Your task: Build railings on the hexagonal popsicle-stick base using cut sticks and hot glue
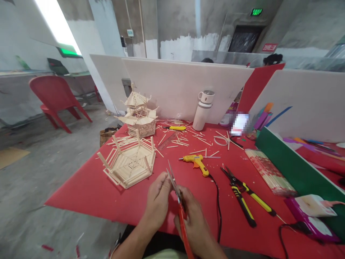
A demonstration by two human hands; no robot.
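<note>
My right hand (pixel 194 216) is wrapped round a pair of red-handled scissors (pixel 183 226), whose pointed blades stand slightly apart and point away from me. Close beside the blades, my left hand (pixel 157 199) is closed, thumb pressed to the fingers; whatever it pinches is hidden. Beyond my left hand lies a hexagonal wooden-stick base (pixel 132 162) with several short upright posts. Behind that stands a tiered pagoda model (pixel 140 118) built of the same pale sticks. A yellow glue gun (pixel 198 160) rests on its side ahead of my right hand.
Loose sticks (pixel 179 142) and a yellow utility knife (pixel 178 128) litter the red table (pixel 88 192). Black-and-yellow shears (pixel 242 194) and a bundle of sticks (pixel 269 172) lie right, near a green divider (pixel 299 162). A bottle (pixel 201 113) stands behind. The glue gun's cord trails toward me.
</note>
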